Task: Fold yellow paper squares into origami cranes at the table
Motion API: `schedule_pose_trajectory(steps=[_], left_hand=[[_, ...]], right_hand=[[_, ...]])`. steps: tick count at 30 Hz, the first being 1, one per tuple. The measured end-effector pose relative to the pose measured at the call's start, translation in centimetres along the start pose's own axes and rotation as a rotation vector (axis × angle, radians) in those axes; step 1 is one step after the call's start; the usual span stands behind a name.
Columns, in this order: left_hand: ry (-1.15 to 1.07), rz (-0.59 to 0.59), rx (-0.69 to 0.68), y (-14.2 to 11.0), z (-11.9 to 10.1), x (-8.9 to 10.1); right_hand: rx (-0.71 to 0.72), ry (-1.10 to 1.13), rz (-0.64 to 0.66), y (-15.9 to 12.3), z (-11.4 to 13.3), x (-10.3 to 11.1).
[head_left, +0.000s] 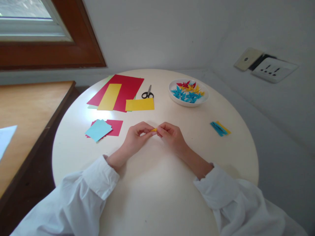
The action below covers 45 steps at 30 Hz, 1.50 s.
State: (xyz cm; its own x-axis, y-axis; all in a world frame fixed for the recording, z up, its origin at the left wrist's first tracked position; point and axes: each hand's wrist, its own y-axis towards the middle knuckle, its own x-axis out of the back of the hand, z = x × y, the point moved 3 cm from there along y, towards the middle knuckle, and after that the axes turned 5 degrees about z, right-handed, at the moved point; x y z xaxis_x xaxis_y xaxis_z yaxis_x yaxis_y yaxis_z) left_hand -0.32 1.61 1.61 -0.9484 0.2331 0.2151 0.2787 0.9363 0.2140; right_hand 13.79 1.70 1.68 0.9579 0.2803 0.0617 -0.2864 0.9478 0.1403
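Observation:
Between my fingertips, over the middle of the round table, is a small piece of folded yellow paper. My left hand pinches it from the left. My right hand grips its other end, and the fingers of both hands almost meet. Most of the paper is hidden by the fingers, so its full shape does not show. To the left of my left hand lie stacked small squares, a light blue square on top and red squares under it.
Large red sheet and yellow strips lie at the back left, near black-handled scissors. A white dish holds several folded paper stars. Blue and yellow paper strips lie right. A wooden desk stands left of the white table.

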Motion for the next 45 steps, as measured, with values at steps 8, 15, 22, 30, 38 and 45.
schedule_pose_trajectory(steps=[8, 15, 22, 30, 38, 45], left_hand=[[-0.008, 0.004, -0.035, 0.06, 0.03, 0.02], [0.032, -0.012, -0.111, 0.08, 0.25, 0.05], [0.145, -0.035, -0.179, 0.01, 0.33, 0.24], [0.265, -0.046, -0.228, -0.09, -0.47, 0.35], [0.151, -0.073, -0.193, 0.06, -0.16, 0.40], [-0.041, -0.069, -0.037, 0.21, 0.00, 0.24]], right_hand=[[-0.022, 0.008, 0.017, -0.03, 0.15, -0.10], [-0.032, -0.010, -0.013, -0.01, -0.02, 0.11], [-0.025, -0.022, -0.038, 0.04, -0.03, 0.06], [-0.030, -0.024, -0.055, 0.12, -0.03, 0.18], [-0.029, 0.015, -0.088, 0.18, -0.39, 0.20], [-0.030, 0.044, -0.053, 0.14, -0.36, -0.05]])
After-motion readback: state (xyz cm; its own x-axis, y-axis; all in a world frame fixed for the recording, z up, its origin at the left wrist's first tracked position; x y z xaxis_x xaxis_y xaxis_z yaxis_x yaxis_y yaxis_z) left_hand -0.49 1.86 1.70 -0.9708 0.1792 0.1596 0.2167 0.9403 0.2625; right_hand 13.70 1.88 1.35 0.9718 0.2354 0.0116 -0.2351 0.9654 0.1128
